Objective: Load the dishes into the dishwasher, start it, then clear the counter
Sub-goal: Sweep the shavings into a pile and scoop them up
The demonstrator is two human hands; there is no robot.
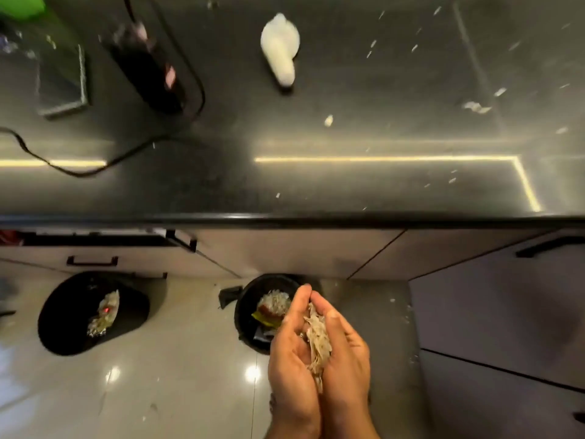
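My left hand (289,356) and my right hand (343,350) are cupped together below the counter edge, holding a heap of pale food scraps (318,339) between the palms. The hands hover over the near side of a round black bin (245,307) on the floor, which holds rice-like waste and a yellow-green scrap. The dark counter (316,185) above carries scattered white crumbs (476,106) and a crumpled white tissue or bag (280,45).
A second black bin (63,315) with foil waste lies at the left on the tiled floor. A dark bottle (148,68), a black cable (63,171) and a glass container (61,80) sit on the counter's left. Cabinet doors with black handles (91,260) run below the counter.
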